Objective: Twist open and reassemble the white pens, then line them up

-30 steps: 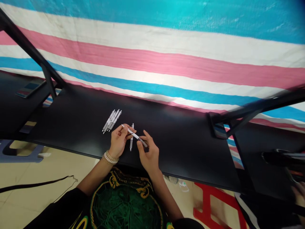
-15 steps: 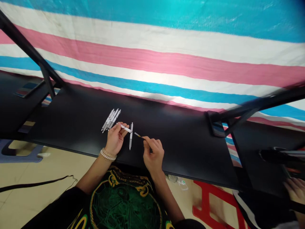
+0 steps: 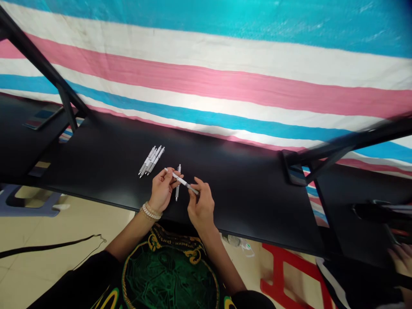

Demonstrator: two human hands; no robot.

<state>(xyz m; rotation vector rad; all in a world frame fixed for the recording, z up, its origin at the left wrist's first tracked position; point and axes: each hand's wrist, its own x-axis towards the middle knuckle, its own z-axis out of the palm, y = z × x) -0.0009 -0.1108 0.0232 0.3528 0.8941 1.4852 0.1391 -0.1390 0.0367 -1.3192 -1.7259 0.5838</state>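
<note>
My left hand (image 3: 162, 189) pinches the white barrel of a pen (image 3: 180, 178) over the table. The fingers of my right hand (image 3: 201, 201) close on the pen's grey lower end. White and grey parts now lie in one line between my hands; whether they are fully joined I cannot tell. Just behind, a second white-and-grey pen (image 3: 178, 192) rests on the table, partly covered by the held one and my left fingers. Farther left lies a group of several similar pens (image 3: 151, 161), side by side with their tips toward me.
The black table (image 3: 244, 193) has dark metal supports (image 3: 69, 103) at its left and right. Striped sheeting (image 3: 206, 81) hangs behind it. A red stool (image 3: 280, 270) and a clear bottle (image 3: 232, 240) are below. Another person's hand (image 3: 401, 257) shows at the far right.
My right hand has moved left, bringing the slim grey-ended part it held up to the white barrel. My left hand has shifted slightly right. The lying pens stay in place.
</note>
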